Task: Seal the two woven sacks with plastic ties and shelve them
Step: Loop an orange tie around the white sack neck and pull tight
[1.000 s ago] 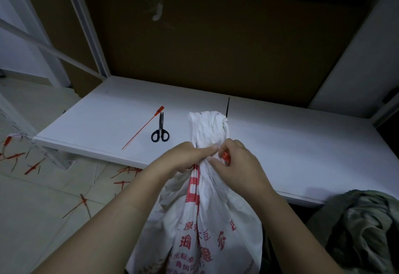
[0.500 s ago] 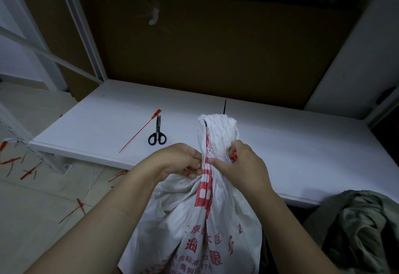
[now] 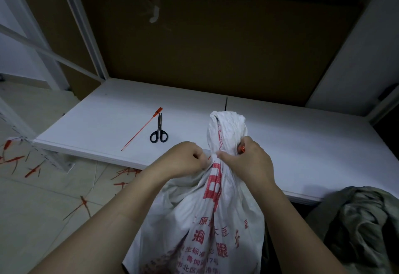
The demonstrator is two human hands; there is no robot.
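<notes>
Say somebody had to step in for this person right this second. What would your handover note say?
Left hand: grips the sack at its bunched neck.
Right hand: grips the neck from the other side; a red tie shows at its fingers.
Spare tie and scissors lie on the white shelf.
Done: neck gathered, tie at it; whether it is tight I cannot tell.
Left: tighten, probably trim the tail, shelve the sack, then seal the second one, not clearly in view.
</notes>
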